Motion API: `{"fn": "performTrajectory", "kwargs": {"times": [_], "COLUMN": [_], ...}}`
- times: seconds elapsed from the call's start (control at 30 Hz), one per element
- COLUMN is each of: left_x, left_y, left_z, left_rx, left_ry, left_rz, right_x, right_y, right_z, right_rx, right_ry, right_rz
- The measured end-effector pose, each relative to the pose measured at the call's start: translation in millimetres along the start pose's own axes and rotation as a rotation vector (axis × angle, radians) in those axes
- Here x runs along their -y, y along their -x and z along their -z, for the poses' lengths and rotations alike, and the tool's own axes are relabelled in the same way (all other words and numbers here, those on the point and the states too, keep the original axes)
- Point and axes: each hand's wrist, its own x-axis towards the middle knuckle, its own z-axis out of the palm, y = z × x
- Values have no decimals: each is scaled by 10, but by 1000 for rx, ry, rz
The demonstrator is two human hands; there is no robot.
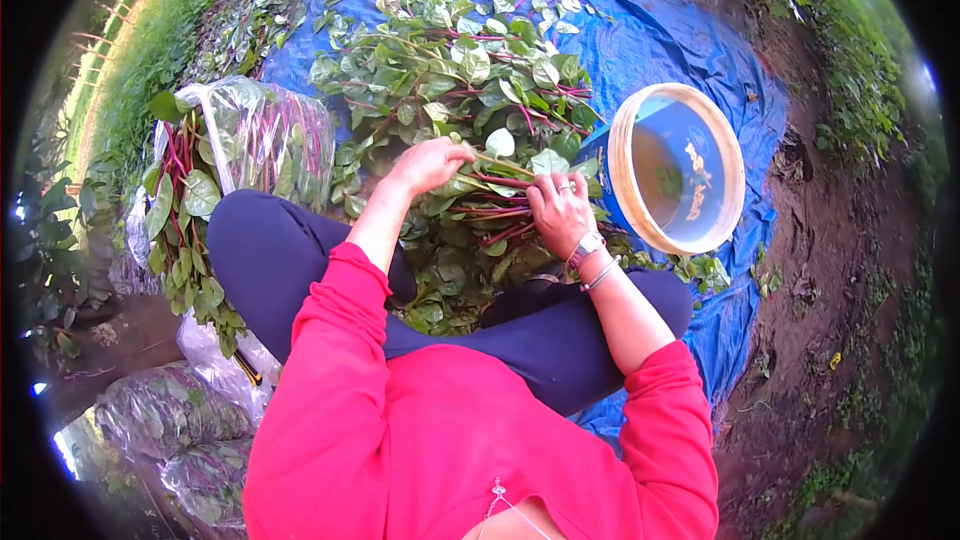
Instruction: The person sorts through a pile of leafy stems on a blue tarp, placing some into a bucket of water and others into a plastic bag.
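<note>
My left hand [430,165] is closed, its fingertips pinched on a pale green stem that runs right toward my other hand. My right hand [562,208], with a ring, a watch and a bracelet at the wrist, is closed over the bundle of red-stemmed Malabar spinach [497,208] in front of my lap. The cut stem ends are partly hidden under its fingers. Beyond both hands lies a large loose heap of the same leafy stems [450,70], green leaves on purple-red stalks.
A blue tarp [660,15] is spread beneath the heap. To the right, a pale-rimmed blue bucket [733,155] leans with its opening toward me. At left are greens in clear plastic [275,140] and several more filled bags [175,410]. Bare soil [790,340] borders the tarp.
</note>
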Motion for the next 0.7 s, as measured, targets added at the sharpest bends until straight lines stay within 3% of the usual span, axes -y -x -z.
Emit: {"fn": "performTrajectory", "kwargs": {"times": [0.23, 0.3, 0.4, 0.7], "left_x": [-116, -104, -98, -235], "left_y": [37, 36, 27, 47], "left_z": [109, 81, 60, -34], "left_rx": [72, -76, -71, -123], "left_ry": [-173, -69, -15, -158], "left_rz": [37, -114, -235, -249], "right_x": [-8, -13, -23, -18], "right_y": [-17, -23, -17, -30], "right_z": [21, 13, -11, -17], "right_rx": [21, 14, -25, -6], "right_ry": [8, 4, 12, -2], "right_rz": [-12, -20, -25, -39]}}
